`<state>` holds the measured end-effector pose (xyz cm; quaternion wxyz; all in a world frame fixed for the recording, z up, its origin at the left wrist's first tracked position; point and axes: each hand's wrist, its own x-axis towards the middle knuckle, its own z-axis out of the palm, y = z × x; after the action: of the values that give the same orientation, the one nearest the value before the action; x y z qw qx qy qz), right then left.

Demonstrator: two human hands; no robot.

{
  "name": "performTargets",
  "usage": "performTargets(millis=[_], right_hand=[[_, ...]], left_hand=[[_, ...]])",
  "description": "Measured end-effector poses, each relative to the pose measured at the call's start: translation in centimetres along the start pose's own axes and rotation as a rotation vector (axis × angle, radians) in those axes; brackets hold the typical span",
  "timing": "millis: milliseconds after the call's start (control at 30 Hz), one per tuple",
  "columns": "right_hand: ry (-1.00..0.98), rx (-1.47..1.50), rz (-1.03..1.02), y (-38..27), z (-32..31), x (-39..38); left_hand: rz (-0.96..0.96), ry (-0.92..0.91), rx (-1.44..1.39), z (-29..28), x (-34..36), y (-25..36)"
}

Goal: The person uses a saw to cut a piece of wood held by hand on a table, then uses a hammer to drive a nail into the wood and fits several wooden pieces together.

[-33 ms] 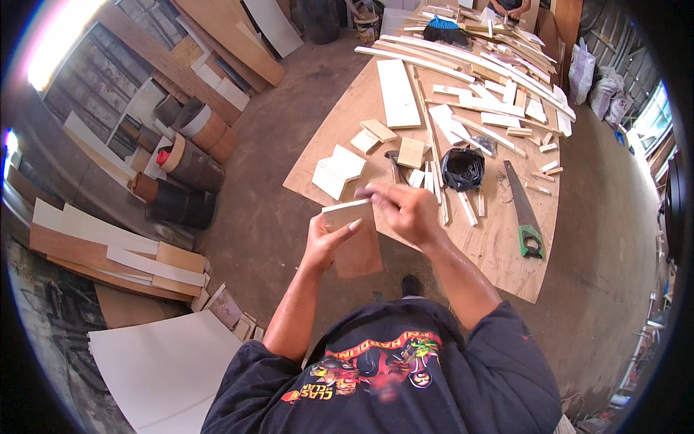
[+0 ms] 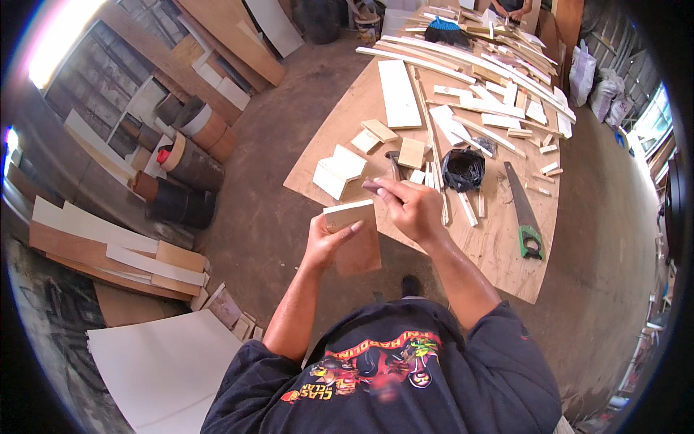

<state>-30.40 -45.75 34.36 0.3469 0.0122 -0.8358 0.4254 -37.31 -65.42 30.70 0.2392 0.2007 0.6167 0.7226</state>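
My left hand [image 2: 325,242] holds a small rectangular plywood board [image 2: 356,239] upright in front of my chest, fingers wrapped over its left edge. My right hand [image 2: 413,208] is just above and to the right of the board. It pinches a small dark flat piece [image 2: 374,187] against the board's top edge; what that piece is cannot be made out. Both hands hover over the near edge of a large plywood worktop [image 2: 499,249].
On the worktop lie a green-handled hand saw [image 2: 524,217], a black bag [image 2: 463,168], a hammer [image 2: 394,165], pale offcuts [image 2: 338,171] and several long strips. Dark rolls [image 2: 191,163], stacked boards [image 2: 108,249] and a white sheet [image 2: 159,369] sit on the floor to the left. Another person [image 2: 517,9] stands at the far end.
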Motion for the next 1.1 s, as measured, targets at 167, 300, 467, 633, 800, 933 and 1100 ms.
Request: performTargets(millis=[167, 300, 467, 633, 800, 933, 1100], right_hand=[[-0.093, -0.118, -0.003, -4.1, 2.9, -1.9], [-0.090, -0.158, 0.174, -2.1, 2.9, -0.9], [-0.196, -0.112, 0.129, -7.9, 4.5, -1.7], [-0.387, -0.047, 0.356, -4.0, 6.3, -2.7], [-0.247, 0.310, 0.546, -0.5, 12.7, -7.2], [-0.192, 0.283, 0.596, -1.9, 14.5, -9.1], [0.022, 0.005, 0.650, -3.6, 15.5, -9.4]], left_hand=[[-0.009, 0.023, 0.269, -0.1, -0.9, 0.4], [0.119, 0.135, 0.466, -0.1, -2.7, 2.1], [0.033, 0.012, 0.298, -4.2, -4.0, 1.5], [-0.260, -0.033, 0.053, -4.8, -6.0, 6.2], [-0.262, -0.159, -0.261, -9.7, -6.4, 2.5], [-0.467, -0.012, -0.332, -10.3, -8.4, 2.2], [-0.316, -0.122, -0.717, -11.7, -10.1, 1.2]])
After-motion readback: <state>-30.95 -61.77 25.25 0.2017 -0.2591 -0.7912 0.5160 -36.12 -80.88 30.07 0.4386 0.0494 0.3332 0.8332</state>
